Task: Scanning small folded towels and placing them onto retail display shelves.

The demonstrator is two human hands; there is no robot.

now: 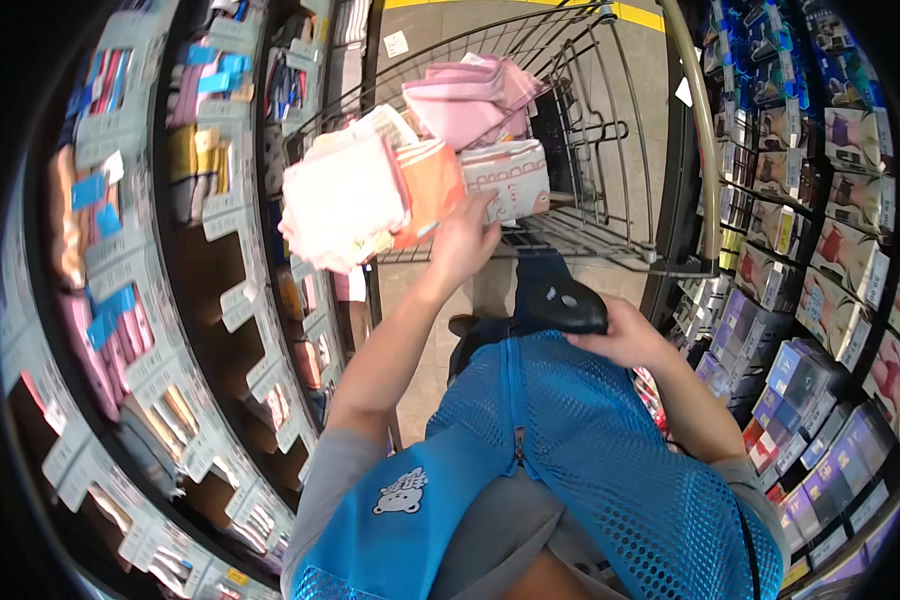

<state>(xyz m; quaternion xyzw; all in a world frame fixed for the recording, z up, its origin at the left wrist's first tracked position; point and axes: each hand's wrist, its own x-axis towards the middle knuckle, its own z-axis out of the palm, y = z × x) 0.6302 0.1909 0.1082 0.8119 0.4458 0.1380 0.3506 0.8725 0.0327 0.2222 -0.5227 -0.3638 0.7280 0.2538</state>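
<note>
My left hand (465,234) reaches over the near edge of a wire cart (621,150). Its fingertips are at the seam between an orange folded cloth (429,187) and a white folded cloth with red print (506,178), thumb apart from the fingers. Left of these lies a stack of pale pink folded cloths (349,199), washed out by bright light. Farther back in the cart sits a pink folded cloth (457,101). My right hand (624,334) grips a smooth black rounded object (566,304) by its right end, close to my blue mesh vest (540,390).
Shelves of small textiles with pale dividers (217,217) line the left side. On the right, racks of boxed goods (832,262) rise close to my arm. A thick cart handle bar (696,135) runs along the cart's right side. Grey floor tiles (420,352) show below.
</note>
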